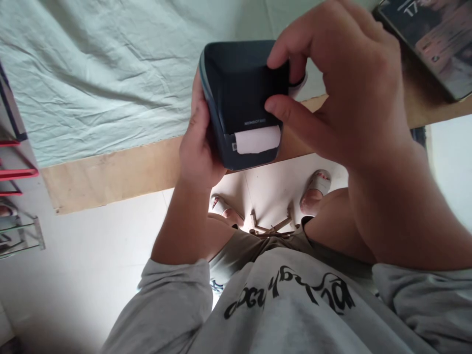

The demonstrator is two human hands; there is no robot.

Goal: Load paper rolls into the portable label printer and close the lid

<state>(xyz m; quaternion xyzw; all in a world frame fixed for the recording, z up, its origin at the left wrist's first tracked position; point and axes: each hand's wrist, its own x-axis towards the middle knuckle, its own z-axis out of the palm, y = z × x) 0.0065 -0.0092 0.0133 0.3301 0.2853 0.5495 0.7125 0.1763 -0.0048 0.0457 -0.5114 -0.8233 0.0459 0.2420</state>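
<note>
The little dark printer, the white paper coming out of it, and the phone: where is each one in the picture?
Dark printer (243, 83), head view: on its flat top panel.
White paper (257, 139), head view: on the strip at the printer's slot.
Phone (435, 39), head view: on its lit screen, upper right corner.

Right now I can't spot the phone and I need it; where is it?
In the head view the phone lies at the top right corner on the wooden table edge, just beyond the right hand, which touches the dark printer.

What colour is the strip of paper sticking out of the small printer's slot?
White, against the dark navy printer; the paper strip shows plainly in the head view, the only one.
</note>
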